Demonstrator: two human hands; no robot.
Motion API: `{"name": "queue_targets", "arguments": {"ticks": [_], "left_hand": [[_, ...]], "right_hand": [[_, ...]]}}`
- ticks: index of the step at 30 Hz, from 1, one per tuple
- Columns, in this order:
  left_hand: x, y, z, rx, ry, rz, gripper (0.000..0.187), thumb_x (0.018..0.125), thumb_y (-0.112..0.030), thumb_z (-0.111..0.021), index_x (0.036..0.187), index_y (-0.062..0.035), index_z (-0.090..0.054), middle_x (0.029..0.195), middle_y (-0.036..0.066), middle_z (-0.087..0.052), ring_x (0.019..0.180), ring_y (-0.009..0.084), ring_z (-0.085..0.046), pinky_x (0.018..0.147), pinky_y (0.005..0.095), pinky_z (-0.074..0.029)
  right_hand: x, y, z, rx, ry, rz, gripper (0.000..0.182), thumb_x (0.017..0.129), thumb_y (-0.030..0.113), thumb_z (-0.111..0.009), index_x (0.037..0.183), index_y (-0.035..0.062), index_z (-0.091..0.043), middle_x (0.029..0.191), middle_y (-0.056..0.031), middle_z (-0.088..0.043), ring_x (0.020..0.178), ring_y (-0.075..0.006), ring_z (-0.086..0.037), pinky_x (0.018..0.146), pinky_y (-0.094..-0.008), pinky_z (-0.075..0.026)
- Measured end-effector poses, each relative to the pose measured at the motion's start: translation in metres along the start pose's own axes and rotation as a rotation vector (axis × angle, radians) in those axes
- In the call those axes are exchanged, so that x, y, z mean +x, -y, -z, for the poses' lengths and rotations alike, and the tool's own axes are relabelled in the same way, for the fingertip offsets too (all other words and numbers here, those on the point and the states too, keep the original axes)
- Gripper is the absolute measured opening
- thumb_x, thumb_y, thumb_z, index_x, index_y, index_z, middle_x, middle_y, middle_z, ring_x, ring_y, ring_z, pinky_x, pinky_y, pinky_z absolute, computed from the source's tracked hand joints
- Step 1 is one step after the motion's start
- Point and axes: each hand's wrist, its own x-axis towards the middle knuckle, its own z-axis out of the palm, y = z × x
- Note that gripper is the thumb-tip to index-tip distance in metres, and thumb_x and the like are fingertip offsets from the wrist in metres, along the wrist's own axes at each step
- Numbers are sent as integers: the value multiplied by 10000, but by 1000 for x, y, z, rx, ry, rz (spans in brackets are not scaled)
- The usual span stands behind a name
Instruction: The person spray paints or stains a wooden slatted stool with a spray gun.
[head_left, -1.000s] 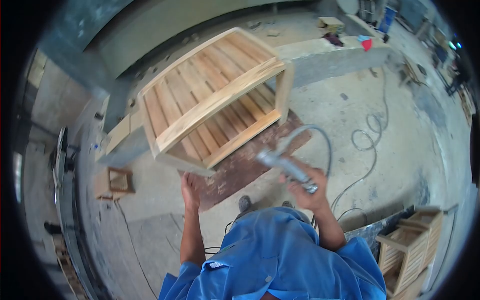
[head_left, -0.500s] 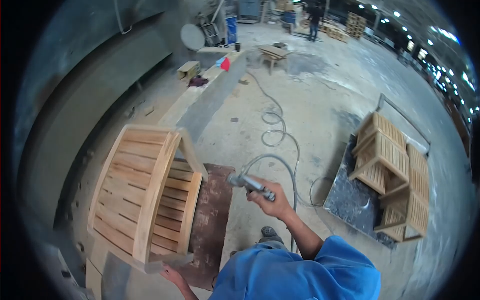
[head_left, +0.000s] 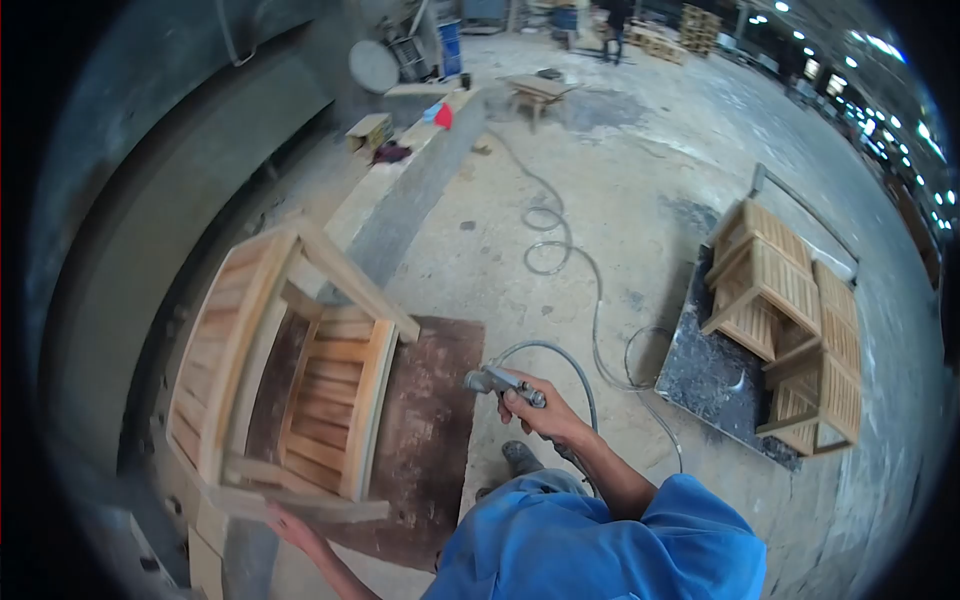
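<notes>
The right hand point(head_left: 545, 415) has its grip closed around an air tool point(head_left: 497, 381) with a hose point(head_left: 590, 300), beside the slatted wooden chair point(head_left: 290, 370), whose lower edge the left hand point(head_left: 290, 525) touches with fingers spread

Workshop interior: dusty concrete floor point(head_left: 640, 170), curved grey wall point(head_left: 130, 200) at left, long concrete ledge point(head_left: 400, 190) beside it, stacked slatted wooden frames point(head_left: 790, 340) on a dark sheet at right, ceiling lamps point(head_left: 880, 90) glowing in the far corner.
</notes>
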Motion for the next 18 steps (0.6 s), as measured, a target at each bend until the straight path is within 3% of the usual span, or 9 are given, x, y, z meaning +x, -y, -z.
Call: {"name": "queue_targets", "arguments": {"ticks": [1, 2, 3, 5, 6, 7, 9, 12, 18], "left_hand": [[17, -14, 2, 6, 54, 90, 501, 1053, -329, -523, 1384, 47, -548, 1330, 202, -617, 1151, 286, -603, 1039, 393, -457], [49, 10, 20, 153, 110, -28, 478, 1050, -318, -524, 1354, 45, -586, 1311, 201, -636, 1165, 292, -605, 1024, 398, -472], [68, -2, 17, 414, -3, -97, 477, 1021, -314, -576, 1304, 67, -620, 1277, 224, -652, 1190, 312, -602, 1029, 416, -468], [113, -22, 9, 592, -289, -35, 774, 895, -388, -748, 1414, 112, -466, 1380, 244, -580, 1256, 332, -565, 1093, 428, -410], [137, -27, 18, 390, -106, -109, 866, 850, -431, -790, 1441, 88, -427, 1412, 252, -546, 1262, 311, -557, 1093, 416, -404], [136, -53, 9, 297, -67, -198, 749, 839, -392, -795, 1364, 67, -523, 1309, 242, -616, 1186, 296, -607, 1034, 404, -447], [162, -65, 12, 482, -7, -80, 619, 836, -339, -774, 1284, 49, -597, 1180, 200, -684, 1075, 276, -662, 944, 390, -496], [155, -88, 3, 394, -12, -134, 555, 829, -306, -751, 1235, 52, -632, 1091, 161, -717, 986, 257, -689, 875, 381, -521], [179, -86, 14, 507, -21, 42, 583, 820, -335, -765, 1225, 63, -637, 1097, 165, -713, 975, 252, -688, 860, 370, -526]], "right_hand": [[3, -6, 0, -53, -46, -22, 517, 997, 305, -625, 1462, 105, -523, 815, 16, -635, 729, -82, -593, 555, -231, -452], [9, -15, -1, -101, -60, -52, 499, 996, 286, -622, 1449, 96, -536, 792, 19, -635, 723, -83, -594, 574, -236, -463], [17, -24, 0, -125, -40, 21, 462, 994, 253, -611, 1411, 59, -564, 752, 24, -630, 710, -88, -593, 634, -253, -492], [27, -13, -13, -113, -6, 133, 490, 998, 307, -626, 1385, 12, -572, 808, -15, -632, 717, -95, -598, 687, -266, -506], [31, -11, -19, -96, 8, 167, 528, 998, 352, -636, 1392, 7, -568, 836, -36, -635, 728, -104, -606, 687, -272, -508], [39, -14, -27, -118, 3, 241, 692, 955, 546, -628, 1387, 10, -556, 811, -54, -665, 658, -87, -613, 451, -212, -434], [47, -18, -33, -100, 33, 242, 700, 955, 528, -641, 1421, 18, -534, 810, -53, -663, 658, -85, -609, 455, -210, -434], [58, -24, -36, -92, 40, 246, 619, 982, 438, -636, 1422, 14, -535, 807, -49, -664, 657, -76, -603, 459, -200, -421], [95, -32, -22, -151, -53, 316, 470, 1009, 274, -593, 1384, -8, -569, 800, -40, -663, 676, -83, -604, 529, -215, -440]]}}
